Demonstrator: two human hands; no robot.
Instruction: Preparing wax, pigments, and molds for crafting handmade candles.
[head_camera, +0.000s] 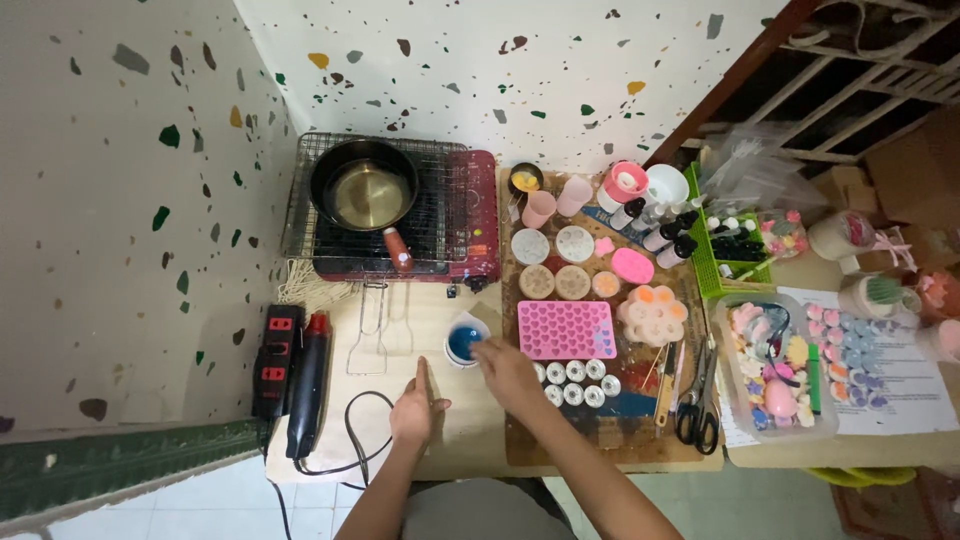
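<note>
Beside blue cup (464, 342) — right hand (505, 368) perhaps touching, left hand (414, 410) flat

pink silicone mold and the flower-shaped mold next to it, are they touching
Cannot tell. In the head view the pink silicone mold and the flower-shaped mold sit edge to edge, but neither contact nor a gap shows plainly at this size.

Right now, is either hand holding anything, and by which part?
Left hand lies flat on the table, holding nothing. Right hand has its fingers at the rim of the blue cup; whether it grips cannot be told.
</note>
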